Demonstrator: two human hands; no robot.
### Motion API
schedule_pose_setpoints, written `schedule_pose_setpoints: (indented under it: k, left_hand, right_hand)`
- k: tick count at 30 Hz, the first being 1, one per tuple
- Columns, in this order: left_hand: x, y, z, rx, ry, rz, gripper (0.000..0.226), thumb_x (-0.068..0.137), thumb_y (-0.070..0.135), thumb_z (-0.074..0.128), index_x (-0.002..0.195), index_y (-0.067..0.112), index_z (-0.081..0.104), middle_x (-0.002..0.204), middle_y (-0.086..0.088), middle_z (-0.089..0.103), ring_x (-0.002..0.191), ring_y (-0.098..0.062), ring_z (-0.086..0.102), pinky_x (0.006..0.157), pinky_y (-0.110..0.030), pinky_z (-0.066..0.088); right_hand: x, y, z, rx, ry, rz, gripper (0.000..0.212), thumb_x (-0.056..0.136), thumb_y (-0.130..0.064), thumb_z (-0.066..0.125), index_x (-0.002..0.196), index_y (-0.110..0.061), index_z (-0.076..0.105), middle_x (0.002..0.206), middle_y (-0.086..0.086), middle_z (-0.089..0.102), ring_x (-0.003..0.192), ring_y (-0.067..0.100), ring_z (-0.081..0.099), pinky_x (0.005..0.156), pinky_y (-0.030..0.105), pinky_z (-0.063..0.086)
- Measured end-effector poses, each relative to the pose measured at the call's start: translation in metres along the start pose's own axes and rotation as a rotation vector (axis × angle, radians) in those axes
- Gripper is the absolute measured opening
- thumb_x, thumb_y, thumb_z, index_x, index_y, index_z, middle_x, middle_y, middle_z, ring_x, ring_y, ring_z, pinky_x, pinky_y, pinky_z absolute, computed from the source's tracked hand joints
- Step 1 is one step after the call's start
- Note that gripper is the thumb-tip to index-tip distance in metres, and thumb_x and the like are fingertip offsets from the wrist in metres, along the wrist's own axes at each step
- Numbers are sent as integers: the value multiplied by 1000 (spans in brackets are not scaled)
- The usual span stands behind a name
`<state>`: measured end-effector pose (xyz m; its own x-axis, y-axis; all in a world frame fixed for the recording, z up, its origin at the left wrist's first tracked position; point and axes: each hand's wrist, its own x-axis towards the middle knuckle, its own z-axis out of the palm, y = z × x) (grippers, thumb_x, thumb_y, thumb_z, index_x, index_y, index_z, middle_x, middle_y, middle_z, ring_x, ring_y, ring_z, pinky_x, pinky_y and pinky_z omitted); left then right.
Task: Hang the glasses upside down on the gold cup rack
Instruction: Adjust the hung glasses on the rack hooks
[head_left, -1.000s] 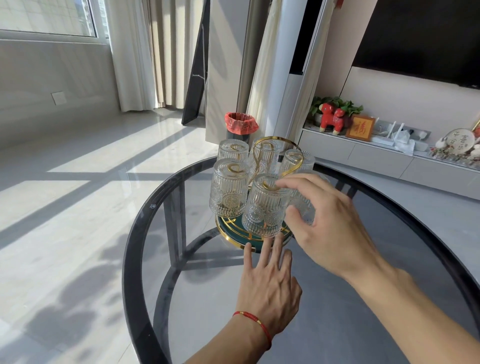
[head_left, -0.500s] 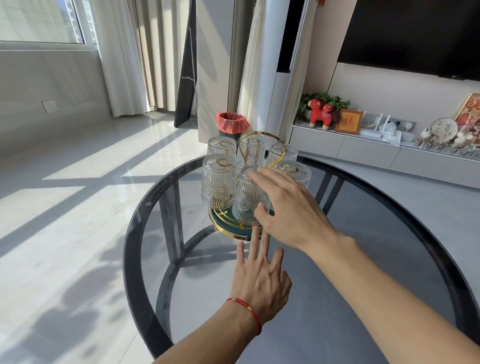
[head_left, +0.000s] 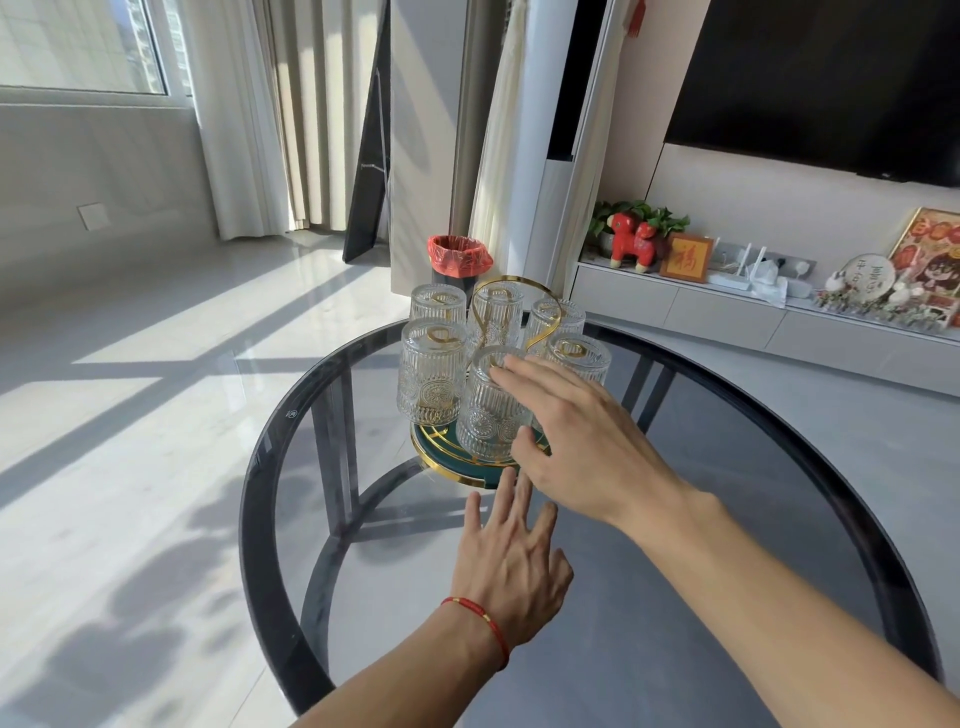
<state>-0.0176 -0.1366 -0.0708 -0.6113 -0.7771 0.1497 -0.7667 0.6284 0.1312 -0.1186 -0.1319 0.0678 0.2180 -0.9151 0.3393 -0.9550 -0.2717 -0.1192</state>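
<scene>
The gold cup rack (head_left: 511, 285) with a green, gold-rimmed base (head_left: 441, 460) stands on the round glass table (head_left: 675, 597). Several ribbed clear glasses hang upside down on it. The front glass (head_left: 485, 410) sits nearest me. My right hand (head_left: 587, 441) is open beside that glass, fingertips on its upturned bottom and thumb by its lower side, not gripping it. My left hand (head_left: 511, 566) lies flat on the table just in front of the base, fingers spread, a red string bracelet on the wrist.
The table has a thick dark rim (head_left: 260, 467). Beyond it on the floor stands a bin with a red liner (head_left: 460, 257). A low white cabinet (head_left: 753, 312) with ornaments runs along the right wall under a dark screen.
My right hand has let go of the front glass and drawn slightly back toward me, fingers loosening. The left hand stays flat on the table. The view has shifted.
</scene>
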Motion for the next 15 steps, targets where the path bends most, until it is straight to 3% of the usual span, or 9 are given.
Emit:
schedule_pose_setpoints:
  k: [15]
  left_hand:
    - [1,-7,-3,-66,39,23,53,96,46,35,144,24,43,163,-6,27,149,-30,21,118,-58,22]
  right_hand:
    - [-4,3,-5,-36,3,-40,70,88,-14,51,157,-21,39,165,-1,37,152,15,29,120,36,26]
